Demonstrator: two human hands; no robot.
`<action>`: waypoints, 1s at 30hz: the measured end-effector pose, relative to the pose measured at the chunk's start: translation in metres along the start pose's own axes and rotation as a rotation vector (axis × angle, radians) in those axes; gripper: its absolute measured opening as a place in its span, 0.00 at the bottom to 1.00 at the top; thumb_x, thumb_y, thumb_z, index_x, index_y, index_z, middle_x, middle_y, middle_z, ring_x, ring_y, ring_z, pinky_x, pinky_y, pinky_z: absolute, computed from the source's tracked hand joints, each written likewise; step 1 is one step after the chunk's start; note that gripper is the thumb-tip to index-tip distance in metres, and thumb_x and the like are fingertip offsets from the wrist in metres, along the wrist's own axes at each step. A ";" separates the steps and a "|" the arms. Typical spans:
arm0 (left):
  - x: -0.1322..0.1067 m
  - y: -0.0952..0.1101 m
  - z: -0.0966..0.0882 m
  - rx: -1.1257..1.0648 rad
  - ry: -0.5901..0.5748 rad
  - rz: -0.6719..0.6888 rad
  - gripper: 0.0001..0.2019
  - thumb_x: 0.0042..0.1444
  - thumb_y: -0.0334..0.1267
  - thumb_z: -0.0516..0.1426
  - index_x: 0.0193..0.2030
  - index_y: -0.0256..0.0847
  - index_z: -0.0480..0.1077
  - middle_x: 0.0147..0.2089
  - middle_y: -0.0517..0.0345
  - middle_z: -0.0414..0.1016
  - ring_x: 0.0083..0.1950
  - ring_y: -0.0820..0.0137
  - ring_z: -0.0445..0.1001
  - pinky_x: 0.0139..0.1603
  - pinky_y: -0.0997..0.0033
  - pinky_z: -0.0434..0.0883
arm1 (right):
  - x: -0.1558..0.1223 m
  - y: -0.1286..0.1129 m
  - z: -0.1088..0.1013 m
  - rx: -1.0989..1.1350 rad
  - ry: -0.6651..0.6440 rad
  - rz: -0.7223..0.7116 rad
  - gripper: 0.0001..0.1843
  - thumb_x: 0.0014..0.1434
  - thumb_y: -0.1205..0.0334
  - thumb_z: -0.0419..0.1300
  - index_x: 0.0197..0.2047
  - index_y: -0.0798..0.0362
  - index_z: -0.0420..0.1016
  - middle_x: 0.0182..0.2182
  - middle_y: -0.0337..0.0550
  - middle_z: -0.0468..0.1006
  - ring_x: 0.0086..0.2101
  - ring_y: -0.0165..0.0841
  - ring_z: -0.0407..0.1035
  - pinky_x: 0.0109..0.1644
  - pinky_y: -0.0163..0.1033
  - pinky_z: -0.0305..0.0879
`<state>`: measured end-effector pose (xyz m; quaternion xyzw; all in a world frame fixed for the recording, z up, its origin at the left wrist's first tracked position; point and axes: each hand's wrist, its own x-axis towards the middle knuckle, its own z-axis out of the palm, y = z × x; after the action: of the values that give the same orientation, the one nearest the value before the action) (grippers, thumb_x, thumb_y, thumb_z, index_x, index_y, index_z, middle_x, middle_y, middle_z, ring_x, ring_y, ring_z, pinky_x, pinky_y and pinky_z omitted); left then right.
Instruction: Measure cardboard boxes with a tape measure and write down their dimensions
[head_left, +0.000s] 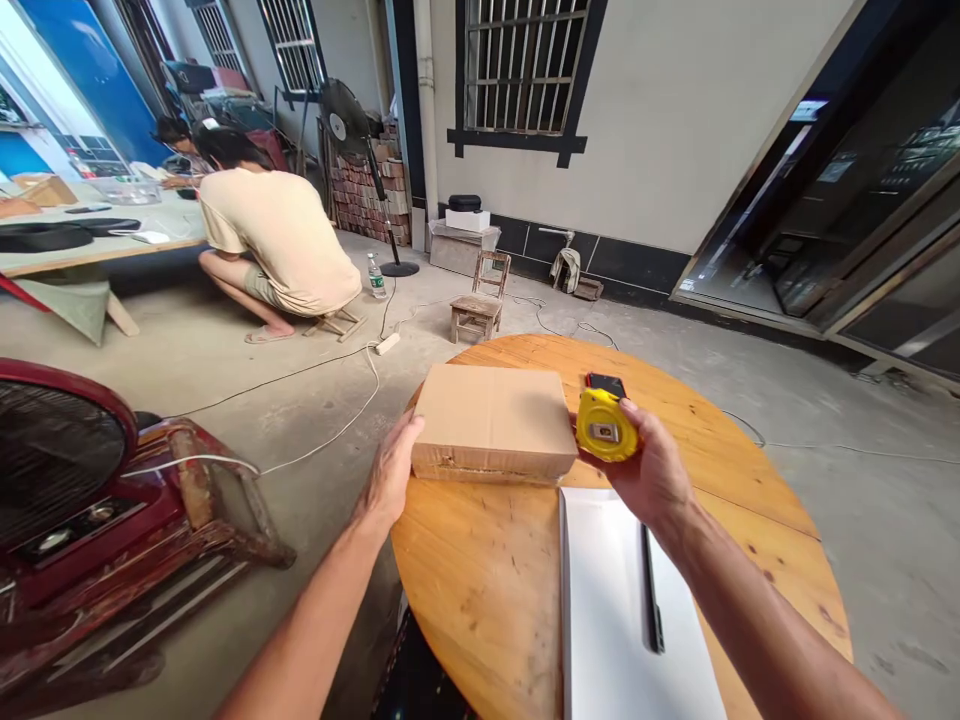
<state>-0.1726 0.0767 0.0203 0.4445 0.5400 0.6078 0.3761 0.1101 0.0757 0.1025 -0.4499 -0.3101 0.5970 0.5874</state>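
A closed cardboard box (495,410) lies flat on the round wooden table (472,580). My left hand (394,470) holds the box at its left side; some fingertips are hidden against it. A yellow tape measure (606,425) is gripped in my right hand (656,465), close to the box's right side. No blade shows pulled out of it. Just behind the tape measure, a small black and red object (604,383) rests on the table. Below my right hand lies a white sheet or pad (607,600) with a black pen (652,600) on it.
A red fan (60,480) stands on a wooden stool (225,500) at left. Beyond, a person (274,230) sits at a long table (180,225), with another person behind. A small wooden chair (480,300), a standing fan (375,170) and cables (330,440) are on the floor.
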 end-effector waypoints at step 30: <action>-0.179 0.043 -0.026 0.337 -0.312 -0.192 0.17 0.50 0.53 0.63 0.45 0.50 0.78 0.44 0.52 0.78 0.44 0.56 0.76 0.45 0.64 0.75 | -0.159 -0.001 -0.053 -0.857 -0.615 0.139 0.28 0.45 0.53 0.67 0.51 0.45 0.74 0.46 0.44 0.76 0.42 0.43 0.70 0.45 0.44 0.67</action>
<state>-0.1381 -0.1050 0.0382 0.5358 0.6090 0.3948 0.4316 0.1429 -0.0883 0.1099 -0.4731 -0.6534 0.5589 0.1919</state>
